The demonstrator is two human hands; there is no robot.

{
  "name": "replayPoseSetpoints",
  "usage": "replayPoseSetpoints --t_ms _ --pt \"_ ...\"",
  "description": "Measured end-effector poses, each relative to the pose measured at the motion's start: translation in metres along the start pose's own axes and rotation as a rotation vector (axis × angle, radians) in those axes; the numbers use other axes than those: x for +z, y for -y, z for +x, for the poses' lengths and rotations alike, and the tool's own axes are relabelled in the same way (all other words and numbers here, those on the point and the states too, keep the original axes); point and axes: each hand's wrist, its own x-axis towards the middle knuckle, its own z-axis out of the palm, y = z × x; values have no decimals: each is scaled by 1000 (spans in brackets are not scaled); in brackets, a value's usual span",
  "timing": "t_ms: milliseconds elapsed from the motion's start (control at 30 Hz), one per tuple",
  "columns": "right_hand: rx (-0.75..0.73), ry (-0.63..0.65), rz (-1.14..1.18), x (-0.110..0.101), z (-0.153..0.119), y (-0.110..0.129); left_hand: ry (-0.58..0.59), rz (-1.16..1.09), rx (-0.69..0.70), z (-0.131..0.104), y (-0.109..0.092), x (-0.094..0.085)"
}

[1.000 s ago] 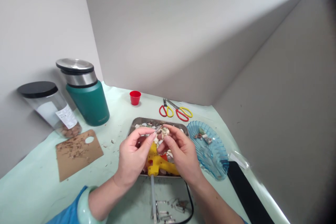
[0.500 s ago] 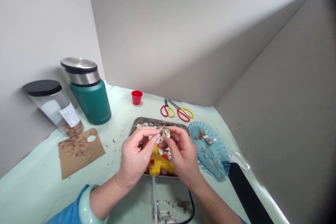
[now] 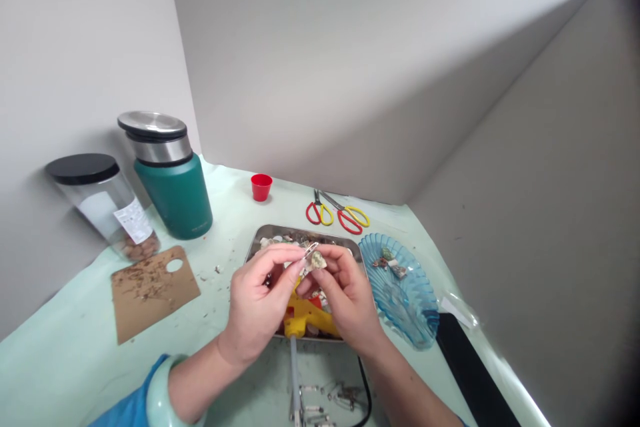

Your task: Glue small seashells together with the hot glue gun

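Between the thumb and fingers of my left hand (image 3: 256,290) is a small, narrow metal clip (image 3: 312,249) shaped like a long loop. My right hand (image 3: 349,297) pinches a small seashell (image 3: 319,260), pale with greenish-brown markings. Clip and shell are close together; I cannot tell if they touch. Both hands are over a metal tray (image 3: 260,233) of mixed shells. A yellow glue gun (image 3: 310,317) lies across the tray below my hands, its glue stick (image 3: 294,367) pointing towards me. My fingers and palms hide part of the tray.
Small metal clips (image 3: 315,408) lie in front. A blue shell-shaped dish (image 3: 410,300) holds a few pieces at right. Behind are two pairs of scissors (image 3: 350,219) and a red cup (image 3: 261,188). At left stand a green bottle (image 3: 175,197), a jar (image 3: 107,207) and cardboard (image 3: 135,317).
The shell has been turned in my right fingers and now shows a more pointed side. The metal clip is tilted up and shows more clearly above it.
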Motion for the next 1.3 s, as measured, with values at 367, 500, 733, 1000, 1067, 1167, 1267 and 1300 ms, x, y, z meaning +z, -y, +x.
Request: replayPoseSetpoints --t_ms 367,500,733,1000,1067,1167,1267,1300 --pt "117 94 195 -5 6 -5 -11 69 110 -1 -6 -1" --pt "77 39 136 -3 6 -4 -22 96 170 -1 -7 -1" --pt "-15 -30 -12 -5 3 -4 -9 119 159 -2 -5 1" --pt "-122 -78 -301 -9 -2 -9 15 106 152 -3 -7 1" --pt "-137 -78 -340 -10 -3 -10 16 102 161 -3 -8 0" --pt "-159 -79 -385 -10 -3 -9 22 93 162 -4 -9 0" --pt "-184 -78 -427 -10 -4 -8 32 85 158 -4 -8 0" --pt "-194 -82 -440 -10 -4 -8 33 86 165 -3 -8 0"
